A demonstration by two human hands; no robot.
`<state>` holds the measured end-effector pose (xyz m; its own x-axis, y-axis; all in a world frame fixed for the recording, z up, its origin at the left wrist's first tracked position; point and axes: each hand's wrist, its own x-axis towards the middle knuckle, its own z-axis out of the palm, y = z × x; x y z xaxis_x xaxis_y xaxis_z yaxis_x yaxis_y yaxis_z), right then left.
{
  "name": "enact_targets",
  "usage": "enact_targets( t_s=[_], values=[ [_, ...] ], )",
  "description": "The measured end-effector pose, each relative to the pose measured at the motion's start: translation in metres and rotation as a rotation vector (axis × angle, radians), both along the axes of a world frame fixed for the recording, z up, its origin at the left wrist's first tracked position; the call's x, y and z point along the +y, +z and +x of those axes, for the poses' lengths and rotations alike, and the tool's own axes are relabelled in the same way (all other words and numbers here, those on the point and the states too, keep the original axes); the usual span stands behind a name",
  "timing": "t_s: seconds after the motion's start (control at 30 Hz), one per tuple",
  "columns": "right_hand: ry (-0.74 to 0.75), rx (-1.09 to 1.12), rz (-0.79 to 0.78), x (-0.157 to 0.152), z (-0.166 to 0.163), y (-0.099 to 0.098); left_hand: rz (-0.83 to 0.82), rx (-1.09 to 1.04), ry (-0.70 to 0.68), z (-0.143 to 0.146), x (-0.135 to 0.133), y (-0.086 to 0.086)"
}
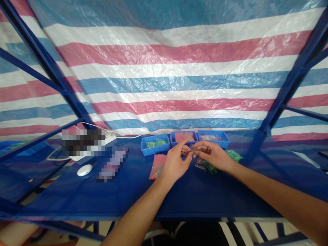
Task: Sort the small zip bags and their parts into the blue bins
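Note:
My left hand (175, 161) and my right hand (214, 155) meet over the middle of a dark blue table (128, 194), fingers pinched together on a small clear plastic bag (192, 149) held between them. Just left of my left hand lies a red packet (156, 165). Under and beside my right hand lie clear and green packets (232, 155). Behind the hands stand three small blue trays: one with green packets (155, 143), one with red ones (183, 137), one with clear ones (213, 137).
A white round object (84, 169) and white cables (102, 135) lie at the table's left, near two blurred-out items. Blue metal frame bars (46, 65) rise on both sides. A red, white and blue striped tarp (164, 68) hangs behind. Another blue tray (15, 147) sits far left.

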<state>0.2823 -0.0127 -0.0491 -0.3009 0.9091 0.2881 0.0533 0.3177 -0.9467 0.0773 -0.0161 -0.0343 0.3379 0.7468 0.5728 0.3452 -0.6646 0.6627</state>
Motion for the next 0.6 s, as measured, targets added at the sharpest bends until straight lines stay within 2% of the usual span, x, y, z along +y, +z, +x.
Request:
enact_targets(
  t_s=[0.17, 0.4, 0.6],
  values=[
    [-0.005, -0.067, 0.027, 0.000, 0.003, -0.002, 0.051, 0.070, 0.001, 0.001, 0.000, -0.002],
    [-0.054, -0.259, 0.207, -0.007, 0.003, 0.004, 0.030, 0.093, -0.046, 0.001, -0.001, -0.004],
    [-0.038, -0.245, 0.235, -0.010, 0.002, 0.008, -0.005, 0.071, -0.079, 0.003, -0.002, -0.003]
  ],
)
